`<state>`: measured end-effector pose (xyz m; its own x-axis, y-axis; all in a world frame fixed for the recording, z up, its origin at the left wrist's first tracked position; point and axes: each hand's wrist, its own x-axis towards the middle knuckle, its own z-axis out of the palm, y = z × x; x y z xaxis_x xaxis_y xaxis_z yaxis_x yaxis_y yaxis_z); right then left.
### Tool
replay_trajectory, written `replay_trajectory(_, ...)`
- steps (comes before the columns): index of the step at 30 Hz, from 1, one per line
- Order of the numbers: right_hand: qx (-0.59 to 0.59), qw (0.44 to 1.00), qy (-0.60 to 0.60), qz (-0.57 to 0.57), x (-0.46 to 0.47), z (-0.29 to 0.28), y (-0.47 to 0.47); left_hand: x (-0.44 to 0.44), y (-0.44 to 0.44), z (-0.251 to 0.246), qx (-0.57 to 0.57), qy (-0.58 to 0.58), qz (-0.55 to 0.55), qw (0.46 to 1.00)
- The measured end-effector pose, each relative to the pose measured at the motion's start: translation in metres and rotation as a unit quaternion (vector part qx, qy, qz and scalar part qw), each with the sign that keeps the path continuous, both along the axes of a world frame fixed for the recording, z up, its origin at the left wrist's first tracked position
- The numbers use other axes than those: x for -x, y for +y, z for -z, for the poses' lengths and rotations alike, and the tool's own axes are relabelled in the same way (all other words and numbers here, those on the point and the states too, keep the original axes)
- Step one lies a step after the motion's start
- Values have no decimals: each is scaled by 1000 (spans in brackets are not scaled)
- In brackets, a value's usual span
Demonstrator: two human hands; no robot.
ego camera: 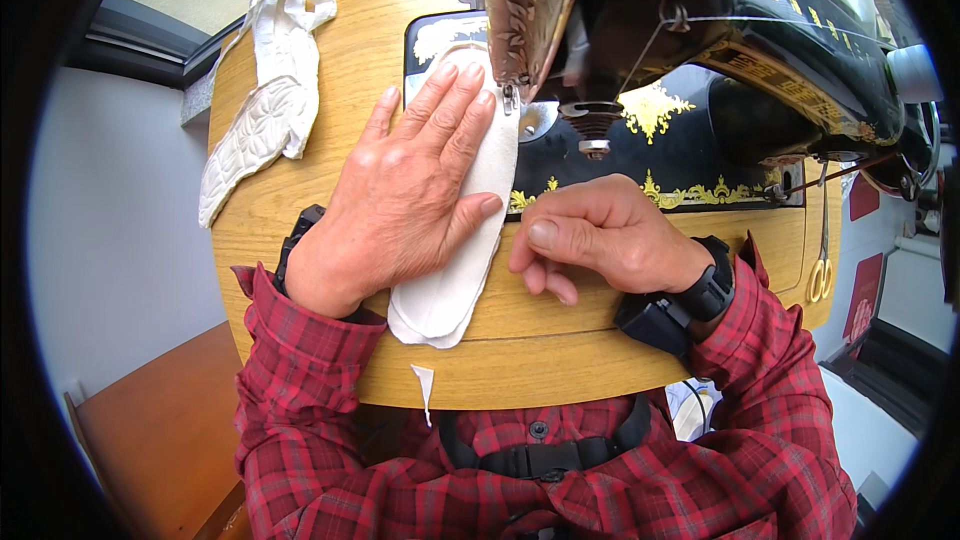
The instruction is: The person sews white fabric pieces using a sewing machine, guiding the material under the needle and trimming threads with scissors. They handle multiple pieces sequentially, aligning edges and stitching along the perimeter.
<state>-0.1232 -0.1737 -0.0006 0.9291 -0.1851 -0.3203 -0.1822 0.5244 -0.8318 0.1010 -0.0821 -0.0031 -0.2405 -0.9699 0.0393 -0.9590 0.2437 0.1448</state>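
Observation:
Layered white fabric insole pieces point(442, 307) lie lengthwise beside the needle area of a black sewing machine point(645, 165) with gold ornament. My left hand point(409, 187) rests flat on them, fingers spread, fingertips close to the presser foot point(510, 97). Just right of the fabric, my right hand point(600, 236) is half curled above the front of the table, thumb against the bent index finger. Whether it pinches something small, such as a thread end, cannot be told. White thread runs from a spool point(913, 73) along the machine arm.
A quilted white fabric piece point(262, 105) lies on the wooden table point(555, 367) at the left, by the window frame. Scissors with yellow handles point(820, 277) lie at the right edge. A small white fabric scrap point(424, 386) sits at the front edge. The machine head overhangs the back.

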Motion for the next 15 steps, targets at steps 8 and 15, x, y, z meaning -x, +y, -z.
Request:
replay_trajectory(8,6,1000,2,-18,0,-2,-3,4,-1,2,8,-4,-15,1000)
replay_trajectory(15,20,999,-4,-32,0,-2,-4,7,-1,4,18,-2,-24,1000)
